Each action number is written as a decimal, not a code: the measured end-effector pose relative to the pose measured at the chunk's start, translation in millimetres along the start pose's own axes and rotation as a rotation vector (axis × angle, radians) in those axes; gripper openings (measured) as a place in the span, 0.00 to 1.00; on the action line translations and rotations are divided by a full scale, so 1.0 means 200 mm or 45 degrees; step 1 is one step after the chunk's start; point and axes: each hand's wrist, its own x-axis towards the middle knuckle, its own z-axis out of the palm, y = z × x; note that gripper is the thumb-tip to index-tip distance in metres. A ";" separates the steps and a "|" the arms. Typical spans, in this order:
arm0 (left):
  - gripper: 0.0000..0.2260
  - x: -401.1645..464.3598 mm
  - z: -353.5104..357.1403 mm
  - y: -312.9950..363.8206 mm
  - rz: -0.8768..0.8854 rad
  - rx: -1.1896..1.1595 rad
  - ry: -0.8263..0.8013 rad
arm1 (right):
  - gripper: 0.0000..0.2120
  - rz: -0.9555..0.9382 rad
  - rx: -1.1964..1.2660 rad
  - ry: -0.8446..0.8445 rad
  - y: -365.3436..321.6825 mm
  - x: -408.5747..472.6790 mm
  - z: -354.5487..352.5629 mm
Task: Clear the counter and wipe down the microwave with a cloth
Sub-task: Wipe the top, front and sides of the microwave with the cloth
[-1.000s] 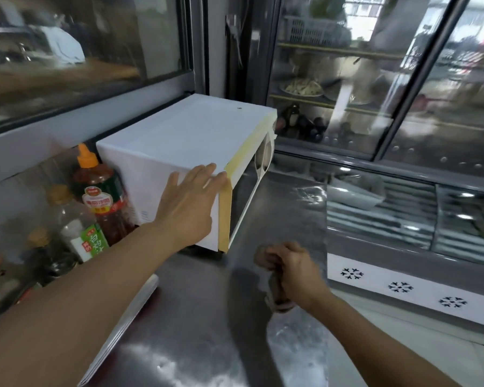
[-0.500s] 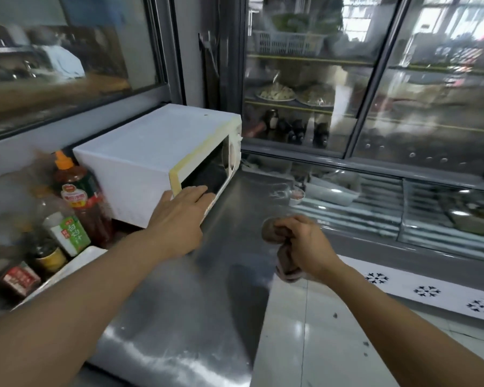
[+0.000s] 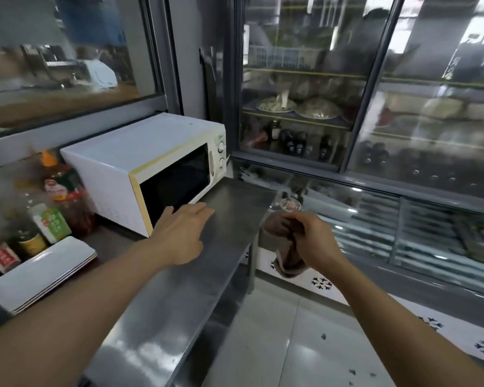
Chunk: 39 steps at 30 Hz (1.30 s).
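Steel counter carrying white microwave at back left, door closed. Left hand spread flat, fingers straight, low over counter just in front of microwave door; contact unclear. Right hand clenched round brown cloth, held off counter edge. Sauce bottles and stacked white plates left of microwave

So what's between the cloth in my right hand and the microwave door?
In the head view, only bare steel counter and your open left hand lie between the cloth and microwave.
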 end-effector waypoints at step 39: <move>0.04 1.47 -0.14 0.48 -0.623 -0.691 0.635 | 0.09 0.288 1.014 -0.874 0.59 1.85 0.15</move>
